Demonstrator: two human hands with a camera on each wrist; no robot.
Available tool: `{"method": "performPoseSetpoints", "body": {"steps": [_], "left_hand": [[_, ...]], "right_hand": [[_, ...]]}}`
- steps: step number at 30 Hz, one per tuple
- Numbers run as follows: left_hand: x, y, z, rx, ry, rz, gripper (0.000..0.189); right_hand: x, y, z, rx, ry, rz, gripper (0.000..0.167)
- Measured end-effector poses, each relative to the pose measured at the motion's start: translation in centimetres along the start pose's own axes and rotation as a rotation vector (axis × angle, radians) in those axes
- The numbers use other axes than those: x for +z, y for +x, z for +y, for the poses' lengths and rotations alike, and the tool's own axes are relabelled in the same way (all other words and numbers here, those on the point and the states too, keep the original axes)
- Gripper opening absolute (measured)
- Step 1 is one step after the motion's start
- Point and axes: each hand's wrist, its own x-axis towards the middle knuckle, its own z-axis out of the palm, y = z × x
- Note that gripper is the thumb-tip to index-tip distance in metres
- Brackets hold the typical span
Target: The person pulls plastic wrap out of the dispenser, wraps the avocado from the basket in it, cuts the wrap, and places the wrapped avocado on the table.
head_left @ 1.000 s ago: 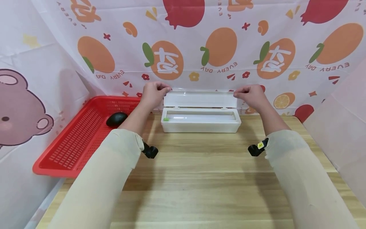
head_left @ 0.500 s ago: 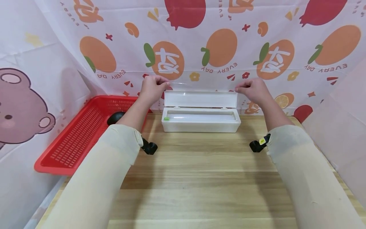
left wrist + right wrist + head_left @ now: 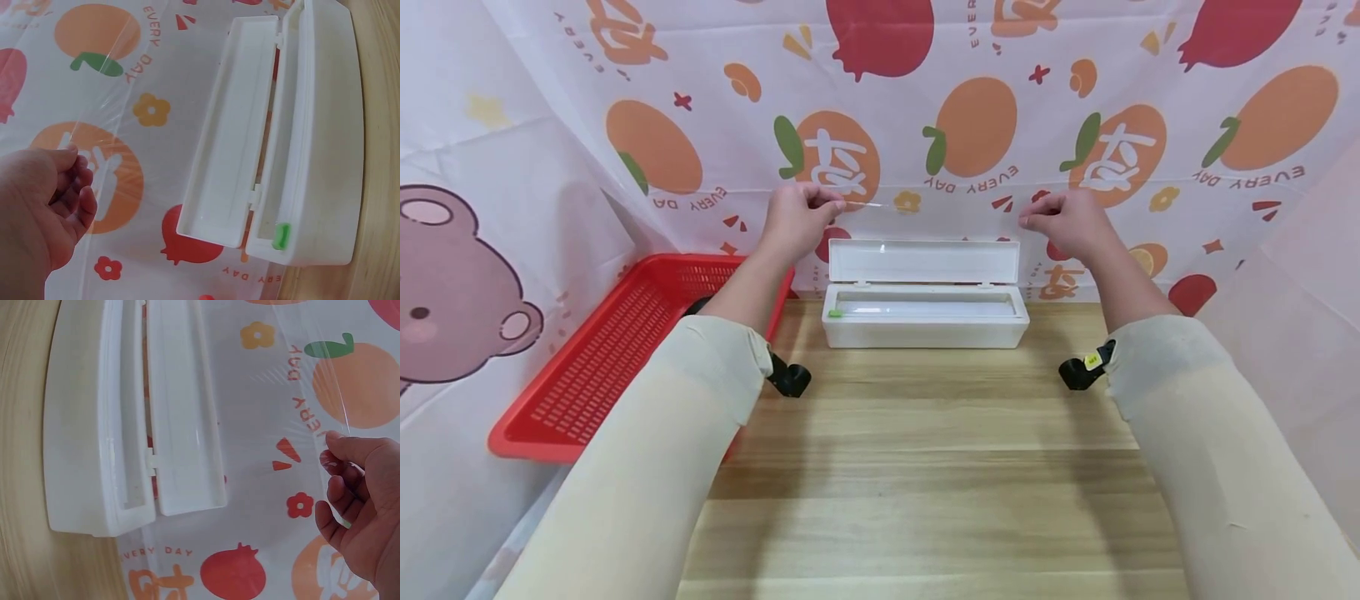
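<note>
A white cling film dispenser box [image 3: 925,335] stands on the table against the backdrop, its lid [image 3: 925,262] tipped up and back. At the left end of its slot sits a green slide cutter [image 3: 836,313]. Above the box my left hand [image 3: 797,218] pinches one corner of clear cling film [image 3: 103,115] between thumb and fingers. My right hand [image 3: 1067,221] pinches the other corner, where the stretched film [image 3: 312,378] shows faint creases. The sheet is nearly invisible in the head view, apart from a glinting edge near the left fingertips.
On the left lies a red perforated plastic basket [image 3: 542,450]. A dark object [image 3: 697,307] in it is mostly hidden by my left forearm. A fruit-print sheet [image 3: 910,150] hangs right behind the box. Bare wooden tabletop [image 3: 925,467] stretches out in front.
Both hands have risen from the lid's top edge to well above it, drawing the cling film up. The box has stayed put. The left forearm now covers more of the dark object.
</note>
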Motion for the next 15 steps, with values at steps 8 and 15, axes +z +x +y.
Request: {"method": "performPoseSetpoints", "body": {"steps": [8, 15], "left_hand": [[-0.6, 0.2, 0.8, -0.008, -0.031, 0.007, 0.030], [-1.3, 0.4, 1.6, -0.021, -0.068, 0.003, 0.030]], "right_hand": [[-0.9, 0.2, -1.0, -0.016, -0.009, 0.027, 0.035], [-1.6, 0.2, -2.1, -0.030, -0.018, 0.052, 0.037]]}}
